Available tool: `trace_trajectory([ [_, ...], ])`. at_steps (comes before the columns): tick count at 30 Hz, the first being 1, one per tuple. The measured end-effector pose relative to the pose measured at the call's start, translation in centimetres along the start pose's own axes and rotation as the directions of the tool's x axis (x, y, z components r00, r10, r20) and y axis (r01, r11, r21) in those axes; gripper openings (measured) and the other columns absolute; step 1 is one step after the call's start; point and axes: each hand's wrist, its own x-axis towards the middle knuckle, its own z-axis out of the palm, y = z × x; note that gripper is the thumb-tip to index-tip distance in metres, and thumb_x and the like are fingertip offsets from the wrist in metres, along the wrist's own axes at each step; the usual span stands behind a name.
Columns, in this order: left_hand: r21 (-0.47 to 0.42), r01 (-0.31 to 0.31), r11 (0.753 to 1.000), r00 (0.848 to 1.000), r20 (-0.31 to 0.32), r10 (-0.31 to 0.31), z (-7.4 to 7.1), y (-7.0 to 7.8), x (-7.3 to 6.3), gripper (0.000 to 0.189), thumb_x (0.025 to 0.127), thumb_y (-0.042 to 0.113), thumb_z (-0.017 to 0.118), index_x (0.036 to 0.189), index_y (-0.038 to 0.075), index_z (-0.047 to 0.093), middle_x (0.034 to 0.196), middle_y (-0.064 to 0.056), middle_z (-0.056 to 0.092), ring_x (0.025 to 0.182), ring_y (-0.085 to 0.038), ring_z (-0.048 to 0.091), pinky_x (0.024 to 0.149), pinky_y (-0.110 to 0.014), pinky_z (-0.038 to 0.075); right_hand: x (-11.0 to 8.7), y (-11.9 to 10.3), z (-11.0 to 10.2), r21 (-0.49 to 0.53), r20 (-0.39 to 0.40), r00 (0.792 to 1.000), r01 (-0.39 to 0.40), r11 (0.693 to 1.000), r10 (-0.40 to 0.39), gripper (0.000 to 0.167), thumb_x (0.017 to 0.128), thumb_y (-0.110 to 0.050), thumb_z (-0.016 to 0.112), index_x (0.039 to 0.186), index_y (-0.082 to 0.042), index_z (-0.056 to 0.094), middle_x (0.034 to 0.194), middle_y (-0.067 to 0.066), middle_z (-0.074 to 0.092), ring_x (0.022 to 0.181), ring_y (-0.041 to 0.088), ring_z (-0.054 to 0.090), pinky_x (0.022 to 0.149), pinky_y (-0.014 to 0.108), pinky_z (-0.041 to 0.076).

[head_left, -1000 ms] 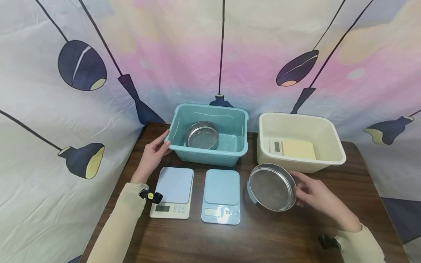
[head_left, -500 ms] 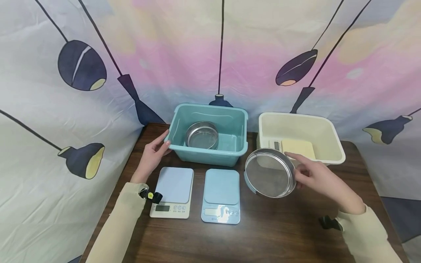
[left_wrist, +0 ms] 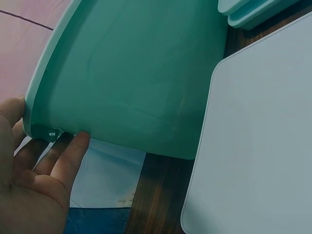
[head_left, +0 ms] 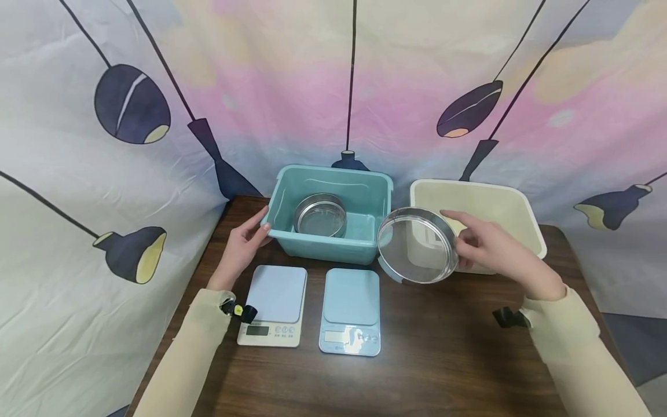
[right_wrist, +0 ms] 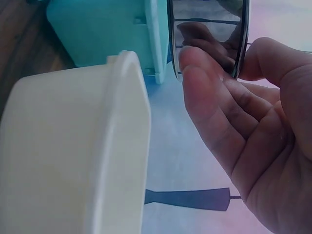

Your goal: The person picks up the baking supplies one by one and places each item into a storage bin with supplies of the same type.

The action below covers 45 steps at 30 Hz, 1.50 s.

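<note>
In the head view my right hand (head_left: 490, 249) pinches the rim of a round metal sieve (head_left: 415, 249), lifted in front of the cream tub and tilted. Its fine mesh lets the tub show through. The right wrist view has my fingers and thumb on either side of the sieve's shiny wall (right_wrist: 207, 34). My left hand (head_left: 241, 248) holds the left front corner of the blue-green tub (head_left: 328, 249), thumb at the rim and fingers against its side. Inside this tub lies another metal sieve (head_left: 320, 222), leaning at its left.
A cream tub (head_left: 521, 226) stands at the back right; the sieve and right hand hide much of its inside. A white kitchen scale (head_left: 276, 295) and a light blue kitchen scale (head_left: 351, 298) lie in front of the blue-green tub on the dark wooden table (head_left: 417, 359).
My right hand has raised the sieve and carried it up and leftward, from near the table to before the cream tub, close to the blue-green tub's right edge. My left hand stays put.
</note>
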Motion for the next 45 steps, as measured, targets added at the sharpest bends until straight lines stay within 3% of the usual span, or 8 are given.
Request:
trace_trajectory([
  [9, 0.006, 0.000, 1.000, 1.000, -0.001, 0.000, 0.0, 0.1, 0.0, 0.053, 0.110, 0.023, 0.056, 0.160, 0.013, 0.041, 0.163, -0.018, 0.040, 0.135, -0.045, 0.053, 0.098, -0.031, 0.057, 3.9, -1.1, -1.4, -0.008, 0.025, 0.999, -0.024, 1.000, 0.024, 0.066, 0.095, 0.005, 0.051, 0.159, -0.006, 0.038, 0.071, 0.002, 0.070, 0.061, 0.020, 0.069, 0.062, 0.032, 0.062],
  [19, 0.018, 0.004, 1.000, 1.000, 0.000, -0.004, 0.0, 0.2, -0.1, 0.053, 0.110, 0.024, 0.057, 0.160, 0.015, 0.042, 0.162, -0.017, 0.041, 0.134, -0.044, 0.054, 0.094, -0.021, 0.057, 7.4, -2.0, -2.1, -0.020, 0.064, 0.997, -0.051, 0.998, 0.052, 0.066, 0.098, 0.000, 0.048, 0.162, -0.011, 0.036, 0.071, 0.005, 0.070, 0.066, 0.029, 0.071, 0.067, 0.033, 0.062],
  [32, 0.012, 0.008, 1.000, 1.000, 0.008, -0.008, 0.0, 0.5, -0.2, 0.054, 0.110, 0.021, 0.056, 0.161, 0.013, 0.041, 0.163, -0.018, 0.039, 0.135, -0.044, 0.052, 0.096, -0.024, 0.057, 12.0, -2.9, -2.4, -0.028, 0.075, 0.995, -0.063, 0.998, 0.065, 0.063, 0.098, -0.005, 0.047, 0.160, -0.009, 0.037, 0.076, 0.009, 0.072, 0.066, 0.028, 0.072, 0.074, 0.041, 0.064],
  [41, 0.021, 0.011, 1.000, 1.000, 0.000, -0.011, -0.1, 0.3, -0.2, 0.053, 0.110, 0.022, 0.055, 0.161, 0.013, 0.041, 0.163, -0.018, 0.039, 0.136, -0.044, 0.052, 0.098, -0.027, 0.057, 14.5, -3.3, -2.0, -0.008, 0.086, 0.996, -0.032, 0.999, 0.033, 0.061, 0.097, -0.003, 0.048, 0.158, -0.005, 0.040, 0.078, 0.012, 0.072, 0.063, 0.025, 0.069, 0.062, 0.035, 0.064],
  [45, 0.018, 0.025, 1.000, 1.000, -0.001, -0.025, -0.1, 0.4, -0.2, 0.053, 0.110, 0.021, 0.055, 0.160, 0.014, 0.042, 0.163, -0.017, 0.040, 0.135, -0.043, 0.053, 0.098, -0.027, 0.057, 15.4, -3.4, -1.8, -0.005, 0.096, 0.995, -0.028, 1.000, 0.028, 0.061, 0.097, -0.003, 0.048, 0.158, -0.004, 0.040, 0.080, 0.014, 0.072, 0.064, 0.026, 0.069, 0.067, 0.045, 0.066],
])
